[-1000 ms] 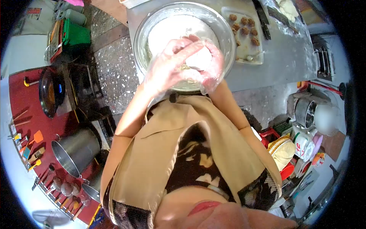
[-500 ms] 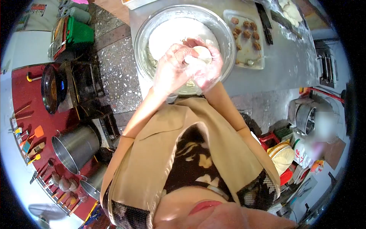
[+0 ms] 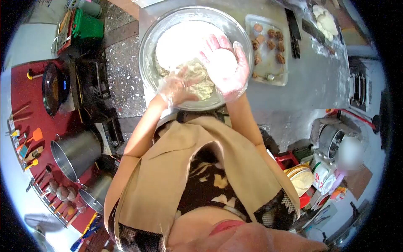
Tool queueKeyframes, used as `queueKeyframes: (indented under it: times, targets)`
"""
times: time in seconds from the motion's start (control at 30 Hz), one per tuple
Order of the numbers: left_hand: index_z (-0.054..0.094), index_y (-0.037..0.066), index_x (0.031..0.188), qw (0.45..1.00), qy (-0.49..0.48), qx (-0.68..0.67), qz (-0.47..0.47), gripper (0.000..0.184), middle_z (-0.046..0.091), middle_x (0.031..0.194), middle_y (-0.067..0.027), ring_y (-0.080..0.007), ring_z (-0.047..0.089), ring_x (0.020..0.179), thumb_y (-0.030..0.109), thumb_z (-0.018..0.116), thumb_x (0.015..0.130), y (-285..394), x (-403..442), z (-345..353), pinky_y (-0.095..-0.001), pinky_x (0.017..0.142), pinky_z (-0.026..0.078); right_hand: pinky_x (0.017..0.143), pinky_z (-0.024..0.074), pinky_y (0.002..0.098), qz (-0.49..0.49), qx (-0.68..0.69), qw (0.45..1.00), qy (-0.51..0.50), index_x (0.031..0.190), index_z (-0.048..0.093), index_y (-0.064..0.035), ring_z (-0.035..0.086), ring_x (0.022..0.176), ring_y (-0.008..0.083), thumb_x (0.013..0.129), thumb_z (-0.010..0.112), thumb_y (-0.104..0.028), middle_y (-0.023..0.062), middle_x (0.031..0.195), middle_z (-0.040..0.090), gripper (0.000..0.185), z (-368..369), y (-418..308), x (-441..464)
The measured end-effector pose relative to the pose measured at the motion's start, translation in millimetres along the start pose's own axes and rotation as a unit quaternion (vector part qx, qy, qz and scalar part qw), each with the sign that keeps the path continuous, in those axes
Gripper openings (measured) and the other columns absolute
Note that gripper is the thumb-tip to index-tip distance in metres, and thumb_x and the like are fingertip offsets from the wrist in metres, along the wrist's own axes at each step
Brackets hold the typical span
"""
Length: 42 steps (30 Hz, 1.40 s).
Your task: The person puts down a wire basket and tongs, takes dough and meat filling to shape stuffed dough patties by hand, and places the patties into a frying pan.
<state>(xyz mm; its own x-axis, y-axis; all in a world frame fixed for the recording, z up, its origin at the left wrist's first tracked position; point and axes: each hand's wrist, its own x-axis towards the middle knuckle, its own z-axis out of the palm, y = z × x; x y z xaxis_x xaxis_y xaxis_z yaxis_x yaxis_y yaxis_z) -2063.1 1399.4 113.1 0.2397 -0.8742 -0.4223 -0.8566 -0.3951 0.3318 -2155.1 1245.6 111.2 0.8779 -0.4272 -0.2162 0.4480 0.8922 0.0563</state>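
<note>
A large metal bowl [image 3: 145,54] holds white flour [image 3: 178,40] at the back and sticky, pale lumpy dough [image 3: 203,86] at the front. My left hand [image 3: 176,87], in a thin clear glove, reaches into the bowl's front left with fingers apart, touching the lumpy dough. Over the bowl's right side, my right hand [image 3: 235,82] is palm up and dusted with flour. A smooth white round of dough [image 3: 223,62] rests in that palm, fingers spread around it.
Right of the bowl, a clear tray [image 3: 268,63] contains several brown lumps and a small metal object. Beyond it lie dark blades or bars [image 3: 293,33] and white dough [image 3: 325,21] on the metal table [image 3: 302,84]. Pots [image 3: 77,153] and a green bin [image 3: 88,25] stand left.
My hands have parted. The left has left the dough round and gone down to the lumpy dough at the bowl's front left. The right has opened out flat beneath the round.
</note>
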Motion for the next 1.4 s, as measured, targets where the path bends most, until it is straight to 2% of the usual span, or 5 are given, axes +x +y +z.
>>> queueKeyframes:
  times: [0.37,0.9,1.3,1.37,1.4]
  targets:
    - [0.03,-0.013,0.135,0.621,0.557,-0.548,0.067,0.054,0.037,0.137,-0.0309,-0.0411,0.037,0.129,0.019,0.043,0.093,16.9,13.7,-2.7,-0.0414,0.108,0.029,0.107,0.0319,0.0378,-0.011,-0.292,0.956,-0.005,0.132,0.042,0.0038,0.043,0.126,0.024,0.095,0.041,-0.026,0.0145,0.134,0.048,0.048,2.3,91.3,23.7]
    - [0.04,0.013,0.139,0.825,0.557,-0.053,-0.082,0.069,0.035,0.145,-0.0141,-0.0361,0.028,0.135,0.056,0.041,0.085,-327.3,-324.9,-50.2,-0.0505,0.111,0.017,0.108,0.0295,0.0376,0.15,-0.245,0.915,-0.282,0.139,0.036,-0.0042,0.039,0.129,0.0247,0.095,0.043,-0.037,0.01,0.142,0.04,0.056,19.4,552.5,47.9]
    - [0.053,0.002,0.119,0.029,0.605,-0.713,0.354,0.052,0.055,0.123,-0.0151,-0.0278,0.051,0.115,0.047,0.041,0.094,-476.8,-438.5,-12.2,-0.0401,0.102,0.036,0.114,0.018,0.0365,0.263,-0.45,0.741,-0.422,0.138,0.031,0.0076,0.031,0.135,0.0274,0.1,0.033,-0.03,0.0176,0.143,0.035,0.054,37.5,748.2,74.1]
    - [0.052,0.005,0.124,-0.035,0.604,-0.743,0.285,0.051,0.054,0.126,-0.0139,-0.0299,0.049,0.116,0.046,0.04,0.095,-494.0,-453.5,-19.2,-0.043,0.102,0.037,0.113,0.0163,0.0455,-0.033,-0.801,0.244,-0.546,0.143,0.027,-0.0007,0.022,0.138,0.0365,0.099,0.034,-0.035,0.0196,0.147,0.03,0.056,56.3,768.5,94.5]
    - [0.05,0.005,0.127,-0.041,0.583,-0.746,0.318,0.052,0.053,0.128,-0.014,-0.0306,0.049,0.117,0.045,0.04,0.095,-507.2,-455.1,-16.0,-0.0439,0.103,0.036,0.113,0.0135,0.0497,-0.123,-0.657,0.376,-0.641,0.141,0.028,0.0042,0.022,0.137,0.0401,0.096,0.037,-0.037,0.0221,0.147,0.027,0.062,25.6,771.0,115.0]
